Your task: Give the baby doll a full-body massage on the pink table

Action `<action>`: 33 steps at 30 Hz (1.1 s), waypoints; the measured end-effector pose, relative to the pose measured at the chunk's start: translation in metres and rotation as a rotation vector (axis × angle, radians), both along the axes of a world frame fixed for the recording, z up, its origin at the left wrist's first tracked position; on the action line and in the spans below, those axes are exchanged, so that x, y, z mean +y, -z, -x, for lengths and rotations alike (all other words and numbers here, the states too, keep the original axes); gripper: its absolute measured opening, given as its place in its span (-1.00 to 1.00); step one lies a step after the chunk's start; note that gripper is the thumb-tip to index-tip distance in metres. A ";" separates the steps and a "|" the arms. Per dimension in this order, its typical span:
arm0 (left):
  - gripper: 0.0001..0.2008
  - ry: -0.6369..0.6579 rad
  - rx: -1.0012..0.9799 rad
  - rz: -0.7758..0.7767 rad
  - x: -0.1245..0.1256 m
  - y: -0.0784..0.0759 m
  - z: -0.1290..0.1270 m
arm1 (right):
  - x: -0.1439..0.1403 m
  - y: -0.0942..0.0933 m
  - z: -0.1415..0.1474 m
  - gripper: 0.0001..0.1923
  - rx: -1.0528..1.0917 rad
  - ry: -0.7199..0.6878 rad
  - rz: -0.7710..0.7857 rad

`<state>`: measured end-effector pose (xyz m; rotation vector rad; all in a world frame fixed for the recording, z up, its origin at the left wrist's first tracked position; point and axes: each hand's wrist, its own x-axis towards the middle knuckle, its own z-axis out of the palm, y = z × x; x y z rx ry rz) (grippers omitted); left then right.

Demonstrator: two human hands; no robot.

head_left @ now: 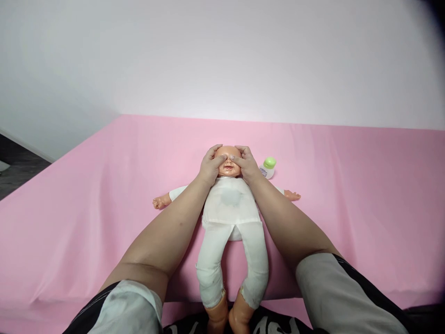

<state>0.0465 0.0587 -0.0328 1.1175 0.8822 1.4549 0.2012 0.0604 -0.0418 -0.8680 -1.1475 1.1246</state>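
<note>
While the doll (231,208) is lying face-up on the pink sheet (104,185), my left hand (210,166) and right hand (247,165) are cupping its head, thumbs on the face; hard head, probably soft light body. Bottle (268,167) at two o'clock.

a broad pink sheet (365,195) spreads flat over the whole surface, running out well past the fingertips on both sides and beyond them to a straight far edge. it shows soft creases and a fold line along the near rim. above that edge, far beyond the fingers, rises a plain pale wall (222,55), bare, brightest in the middle and greying toward the corners. off to the left of the fingers, well apart, a strip of dark floor (17,169) shows below a pale baseboard line. the light is even and soft.
</note>
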 end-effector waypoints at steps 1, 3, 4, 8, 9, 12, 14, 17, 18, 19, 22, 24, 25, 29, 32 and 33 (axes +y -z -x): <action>-0.35 -0.003 0.005 -0.002 0.000 0.000 0.000 | 0.000 -0.001 0.000 -0.33 -0.009 0.011 -0.001; -0.37 -0.009 0.024 -0.006 0.001 0.000 0.000 | 0.000 -0.002 0.000 -0.34 -0.016 0.029 -0.003; -0.38 -0.012 0.033 -0.006 0.002 0.000 -0.001 | 0.000 -0.002 0.000 -0.35 -0.014 0.034 -0.005; -0.44 -0.028 0.022 0.023 0.004 0.000 -0.002 | 0.003 -0.001 0.002 -0.46 0.035 0.022 -0.016; -0.45 -0.029 0.009 0.033 0.005 0.000 -0.002 | 0.004 -0.001 0.003 -0.48 0.059 0.010 -0.013; -0.49 -0.025 -0.033 0.056 0.005 -0.001 -0.003 | 0.006 -0.001 0.003 -0.48 0.148 -0.042 0.015; -0.49 -0.019 -0.058 0.066 0.005 -0.001 -0.003 | 0.006 -0.001 0.003 -0.47 0.195 -0.074 0.037; -0.45 -0.005 -0.072 0.065 0.003 -0.001 -0.002 | 0.003 -0.002 0.002 -0.44 0.201 -0.086 0.040; -0.43 0.000 -0.065 0.059 0.003 -0.001 -0.001 | 0.002 -0.003 0.002 -0.43 0.179 -0.082 0.033; -0.40 0.005 -0.052 0.050 0.002 -0.001 -0.001 | 0.001 -0.003 0.002 -0.42 0.149 -0.070 0.024; -0.33 0.004 0.009 0.004 -0.001 -0.001 0.000 | -0.003 -0.003 0.001 -0.37 0.042 -0.014 0.004; -0.33 -0.008 0.042 -0.014 -0.001 0.000 0.000 | -0.004 -0.004 0.000 -0.33 -0.015 0.025 -0.003; -0.33 -0.015 0.052 -0.016 0.000 0.000 0.000 | -0.004 -0.004 0.000 -0.32 -0.039 0.039 -0.006; -0.38 -0.028 0.071 -0.011 0.004 0.002 -0.002 | -0.001 -0.004 0.001 -0.35 -0.082 0.058 -0.012; -0.42 -0.042 0.067 0.010 0.006 0.003 -0.003 | 0.002 -0.003 0.002 -0.36 -0.021 0.030 0.001; -0.42 -0.044 0.061 0.020 0.006 0.002 -0.003 | 0.003 -0.003 0.002 -0.36 0.012 0.010 0.009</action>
